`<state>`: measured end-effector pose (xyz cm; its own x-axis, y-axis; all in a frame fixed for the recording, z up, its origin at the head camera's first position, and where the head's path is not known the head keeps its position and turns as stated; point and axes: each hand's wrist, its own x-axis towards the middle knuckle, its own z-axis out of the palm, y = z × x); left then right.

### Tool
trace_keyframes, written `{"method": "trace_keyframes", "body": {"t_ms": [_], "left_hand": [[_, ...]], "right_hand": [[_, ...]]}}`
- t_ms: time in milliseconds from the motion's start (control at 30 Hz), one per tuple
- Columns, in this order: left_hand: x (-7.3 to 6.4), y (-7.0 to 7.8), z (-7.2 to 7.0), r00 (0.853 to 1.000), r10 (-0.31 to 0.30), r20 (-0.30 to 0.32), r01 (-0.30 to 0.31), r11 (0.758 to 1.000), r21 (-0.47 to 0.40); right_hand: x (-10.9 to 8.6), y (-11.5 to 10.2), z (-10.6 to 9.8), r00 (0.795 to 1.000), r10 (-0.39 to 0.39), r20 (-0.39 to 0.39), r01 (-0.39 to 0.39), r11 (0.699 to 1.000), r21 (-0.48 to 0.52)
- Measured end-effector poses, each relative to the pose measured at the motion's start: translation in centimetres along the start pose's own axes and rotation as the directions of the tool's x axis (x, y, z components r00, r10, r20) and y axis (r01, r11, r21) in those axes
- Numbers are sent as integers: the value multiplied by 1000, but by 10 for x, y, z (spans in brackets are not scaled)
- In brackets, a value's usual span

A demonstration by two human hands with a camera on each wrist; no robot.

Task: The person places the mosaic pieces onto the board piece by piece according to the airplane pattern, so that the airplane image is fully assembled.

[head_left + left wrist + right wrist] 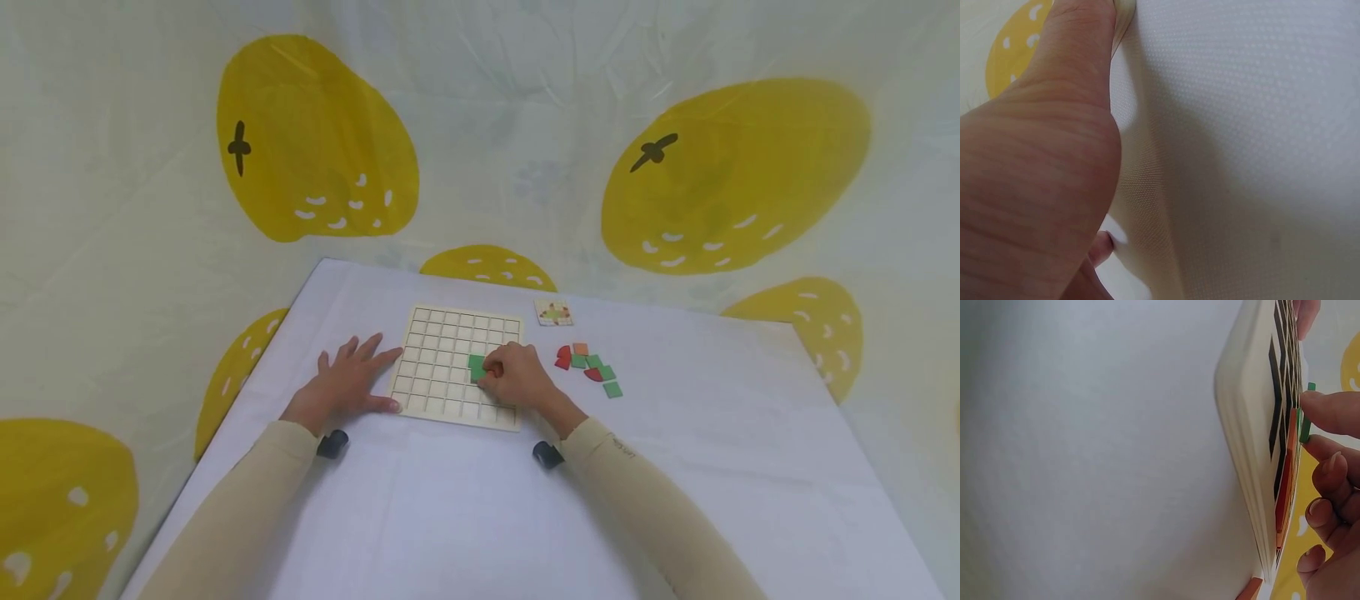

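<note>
A square pale wooden board [435, 367] with a dark-lined grid lies on the table. My right hand [517, 375] is over its right side. In the right wrist view, its thumb and index finger pinch a thin green tile [1307, 412] on edge, just off the board's face. Green [477, 363] shows beside those fingertips in the head view. Orange-red pieces [1286, 472] lie on the board, mostly hidden by the hand from above. My left hand [345, 379] rests with fingers spread along the board's left edge, its thumb by the near corner.
Right of the board lies a loose group of green tiles [612, 389], red quarter-round pieces [593, 375] and an orange square [581, 348]. A small pattern card [553, 313] sits behind them. The white-covered table [450, 517] meets a lemon-print cloth [510, 183] at the back.
</note>
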<state>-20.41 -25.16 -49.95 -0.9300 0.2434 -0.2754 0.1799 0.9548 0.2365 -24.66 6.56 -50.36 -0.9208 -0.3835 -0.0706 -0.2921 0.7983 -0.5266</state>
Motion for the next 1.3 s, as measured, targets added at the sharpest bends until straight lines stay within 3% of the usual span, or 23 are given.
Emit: {"method": "trace_keyframes", "body": {"t_ms": [500,1300], "left_hand": [[1,-2,5,1000,-15,7,15,1000,24],[0,-2,1,1000,6,0,-6,1000,20]], "right_hand": [[-1,-4,2,999,12,42,-13,1000,25],[-1,-7,2,999,16,37,-16,1000,-1]]}}
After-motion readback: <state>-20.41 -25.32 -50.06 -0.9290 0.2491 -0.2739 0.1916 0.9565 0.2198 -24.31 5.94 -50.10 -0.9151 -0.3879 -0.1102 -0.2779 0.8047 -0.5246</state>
